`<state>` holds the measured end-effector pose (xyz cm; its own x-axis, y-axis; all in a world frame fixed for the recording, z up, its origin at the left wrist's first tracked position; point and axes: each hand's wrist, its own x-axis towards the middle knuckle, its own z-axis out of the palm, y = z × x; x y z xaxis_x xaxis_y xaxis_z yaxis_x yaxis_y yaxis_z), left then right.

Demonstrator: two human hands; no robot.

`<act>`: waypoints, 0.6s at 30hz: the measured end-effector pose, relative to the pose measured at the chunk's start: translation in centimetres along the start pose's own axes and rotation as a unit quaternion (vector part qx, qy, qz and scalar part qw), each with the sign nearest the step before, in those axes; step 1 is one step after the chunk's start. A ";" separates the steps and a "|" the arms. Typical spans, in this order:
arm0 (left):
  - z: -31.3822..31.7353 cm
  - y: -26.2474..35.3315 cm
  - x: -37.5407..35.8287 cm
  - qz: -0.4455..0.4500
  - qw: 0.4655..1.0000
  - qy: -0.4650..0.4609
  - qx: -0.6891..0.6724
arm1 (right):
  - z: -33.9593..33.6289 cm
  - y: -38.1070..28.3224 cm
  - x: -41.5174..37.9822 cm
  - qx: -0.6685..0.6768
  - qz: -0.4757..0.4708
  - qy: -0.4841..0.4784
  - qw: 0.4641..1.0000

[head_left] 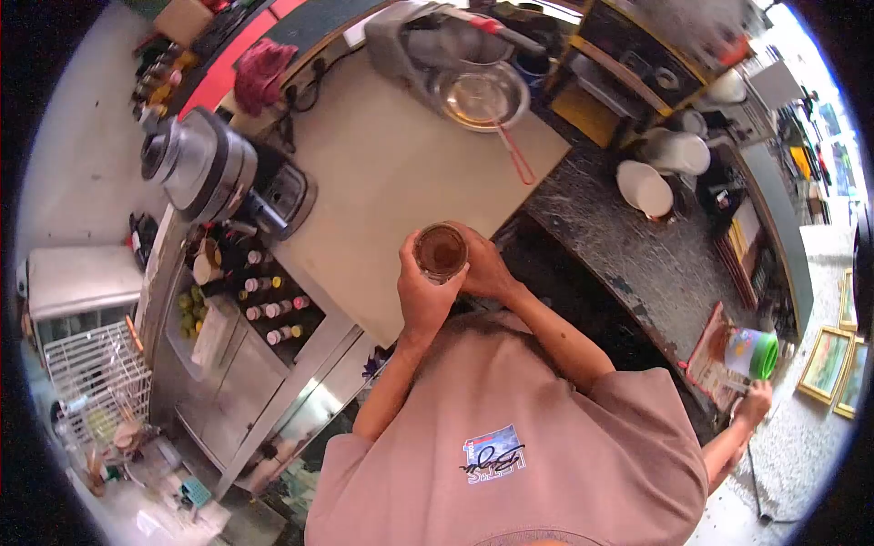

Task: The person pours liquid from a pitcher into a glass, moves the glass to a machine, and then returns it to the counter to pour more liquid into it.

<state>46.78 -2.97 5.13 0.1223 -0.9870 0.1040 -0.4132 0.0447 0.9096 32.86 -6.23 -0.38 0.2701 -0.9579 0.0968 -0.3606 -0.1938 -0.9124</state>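
A clear drinking glass with something brown inside is held in front of my chest, over the near edge of the pale countertop. My left hand wraps round its near left side, thumb and fingers closed on it. On the far right side, my right hand cups the glass; the glass and my left hand partly hide its fingers. Farther off on the pale countertop lies a metal strainer with a red handle, set on a bowl or pan.
A blender-like silver appliance stands left, above several bottles. White cups sit on the dark counter at right. Another person's hand is beside a green-lidded container. A red cloth lies at the back left.
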 end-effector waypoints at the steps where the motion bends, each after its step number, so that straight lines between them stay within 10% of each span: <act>1: -0.8 -0.7 0.2 -0.008 1.000 0.012 0.002 | 1.1 0.3 0.8 -0.001 -0.034 -0.005 0.999; 18: -10.3 -7.1 -0.2 -0.095 0.961 0.254 0.046 | 14.7 -1.3 8.9 0.027 -0.157 -0.254 0.954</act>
<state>58.96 -1.47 2.81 0.6183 -0.7725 0.1444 -0.4156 -0.1654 0.8944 48.89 -11.43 -4.23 0.7593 -0.6266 0.1759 -0.1478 -0.4292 -0.8910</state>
